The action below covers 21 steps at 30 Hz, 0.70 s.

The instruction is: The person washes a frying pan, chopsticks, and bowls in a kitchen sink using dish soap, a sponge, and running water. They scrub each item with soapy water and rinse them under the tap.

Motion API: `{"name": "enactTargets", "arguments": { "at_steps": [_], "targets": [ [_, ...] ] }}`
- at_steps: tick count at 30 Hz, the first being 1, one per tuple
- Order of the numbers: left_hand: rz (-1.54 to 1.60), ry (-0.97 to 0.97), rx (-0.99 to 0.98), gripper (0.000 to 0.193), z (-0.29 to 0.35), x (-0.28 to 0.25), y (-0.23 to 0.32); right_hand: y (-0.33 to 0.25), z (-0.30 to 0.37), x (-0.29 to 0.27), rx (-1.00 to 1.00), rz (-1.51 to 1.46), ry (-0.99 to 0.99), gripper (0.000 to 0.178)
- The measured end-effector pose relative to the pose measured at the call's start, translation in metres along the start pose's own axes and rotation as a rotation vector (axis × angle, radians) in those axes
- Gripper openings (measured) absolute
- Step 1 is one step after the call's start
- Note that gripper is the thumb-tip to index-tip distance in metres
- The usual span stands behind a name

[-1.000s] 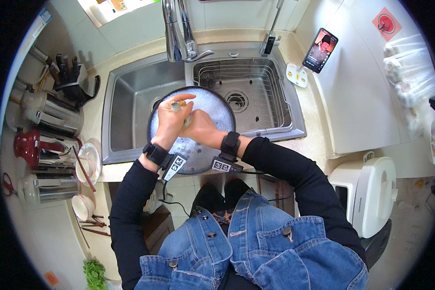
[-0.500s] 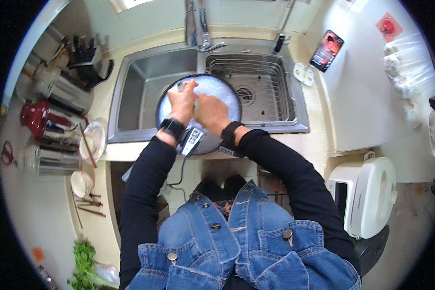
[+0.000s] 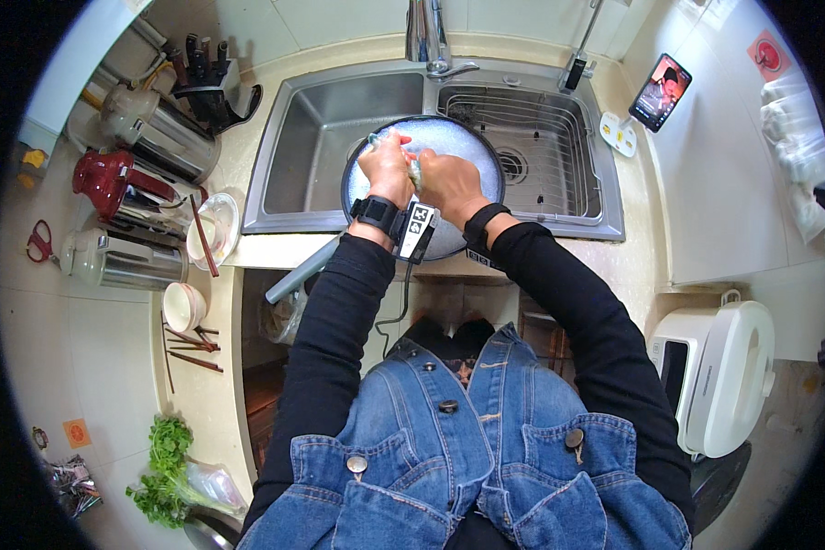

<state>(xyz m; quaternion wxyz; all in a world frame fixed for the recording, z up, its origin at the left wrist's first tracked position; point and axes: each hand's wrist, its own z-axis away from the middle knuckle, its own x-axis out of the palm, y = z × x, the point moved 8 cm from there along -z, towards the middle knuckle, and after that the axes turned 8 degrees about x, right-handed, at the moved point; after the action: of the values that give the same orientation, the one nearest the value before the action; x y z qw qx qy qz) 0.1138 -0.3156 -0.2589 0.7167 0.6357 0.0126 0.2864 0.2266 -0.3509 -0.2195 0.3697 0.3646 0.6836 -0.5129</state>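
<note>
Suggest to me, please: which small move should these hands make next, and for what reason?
Probably a gentle squeeze directly above the pan: the left hand and right hand are closed together on a small pale item, perhaps a cloth, and whitish suds lie beneath, so drips would likely land inside.

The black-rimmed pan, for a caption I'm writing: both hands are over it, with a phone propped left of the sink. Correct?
One slip: the head view shows the phone to the right of the sink. The left hand and right hand are indeed over the black-rimmed pan.
</note>
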Motion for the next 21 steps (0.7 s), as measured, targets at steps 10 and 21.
{"name": "enactTargets", "arguments": {
  "at_steps": [10,21],
  "targets": [
    [0.147,-0.033,-0.225,0.063,0.001,-0.001,-0.014,0.002,0.009,-0.011,-0.167,0.013,0.135,0.014],
    [0.446,-0.167,-0.504,0.047,-0.014,-0.002,-0.036,0.005,0.009,-0.023,-0.249,0.058,0.256,0.008]
  ]
}}
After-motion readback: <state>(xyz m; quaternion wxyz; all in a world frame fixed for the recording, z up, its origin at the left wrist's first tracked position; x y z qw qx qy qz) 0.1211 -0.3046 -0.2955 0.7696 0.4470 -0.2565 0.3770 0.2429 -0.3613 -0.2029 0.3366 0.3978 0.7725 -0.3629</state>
